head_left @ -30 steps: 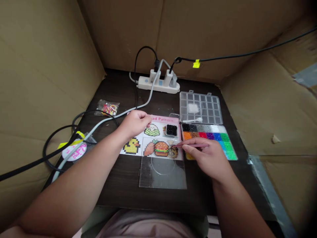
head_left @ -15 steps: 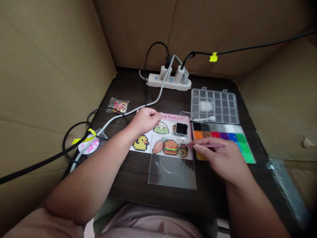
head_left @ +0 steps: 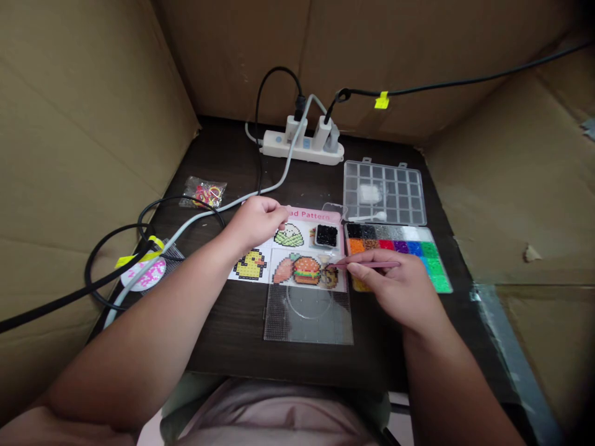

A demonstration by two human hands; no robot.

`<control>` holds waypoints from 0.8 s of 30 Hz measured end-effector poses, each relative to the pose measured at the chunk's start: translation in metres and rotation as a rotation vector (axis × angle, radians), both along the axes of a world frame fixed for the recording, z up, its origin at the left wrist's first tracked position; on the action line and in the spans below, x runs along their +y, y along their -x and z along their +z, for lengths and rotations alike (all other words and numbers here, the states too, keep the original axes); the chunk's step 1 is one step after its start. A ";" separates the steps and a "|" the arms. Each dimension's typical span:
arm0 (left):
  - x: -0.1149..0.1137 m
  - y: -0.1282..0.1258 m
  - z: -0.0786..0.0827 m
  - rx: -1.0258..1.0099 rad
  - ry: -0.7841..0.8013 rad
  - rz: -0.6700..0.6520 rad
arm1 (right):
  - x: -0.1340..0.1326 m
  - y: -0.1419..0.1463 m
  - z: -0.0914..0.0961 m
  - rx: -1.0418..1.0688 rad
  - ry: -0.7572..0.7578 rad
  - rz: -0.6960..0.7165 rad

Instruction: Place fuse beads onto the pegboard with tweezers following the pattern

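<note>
My right hand (head_left: 395, 282) pinches a pair of pink tweezers (head_left: 374, 264). Their tips are over the right side of the burger picture's row on the bead pattern sheet (head_left: 251, 254). A clear pegboard (head_left: 309, 328) overlaps the sheet's lower part, and the printed carrot and burger (head_left: 307, 271) show through it. At the sheet's upper left, my left hand (head_left: 263, 220) is closed, thumb against curled fingers; what they may hold is hidden. Black beads (head_left: 326, 235) fill a small clear tray on the sheet, between my hands.
A sorted bead box (head_left: 385, 246) stands at right, its lid (head_left: 413, 214) open with a white scoop (head_left: 382, 216). Behind is a power strip (head_left: 302, 150) with cables crossing left. A small bag (head_left: 203, 192) and a round pink-patterned piece (head_left: 144, 274) lie left. Cardboard walls (head_left: 297, 56) enclose the table.
The whole scene has shifted left and slightly up in the picture as my head turned. Both hands keep nearly the same places over the sheet, and the tweezers stay in my right hand.
</note>
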State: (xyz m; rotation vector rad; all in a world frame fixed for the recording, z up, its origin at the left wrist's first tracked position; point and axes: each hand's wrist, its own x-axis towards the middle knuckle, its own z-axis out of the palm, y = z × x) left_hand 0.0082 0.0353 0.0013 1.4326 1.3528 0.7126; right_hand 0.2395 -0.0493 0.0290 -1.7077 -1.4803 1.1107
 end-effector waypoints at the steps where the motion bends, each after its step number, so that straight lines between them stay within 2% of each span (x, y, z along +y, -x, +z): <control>1: 0.000 0.000 0.000 0.000 -0.002 0.000 | 0.000 0.000 0.000 0.004 0.001 -0.001; 24: 0.000 -0.001 0.003 0.003 -0.004 -0.001 | 0.000 0.001 0.000 -0.006 -0.019 0.014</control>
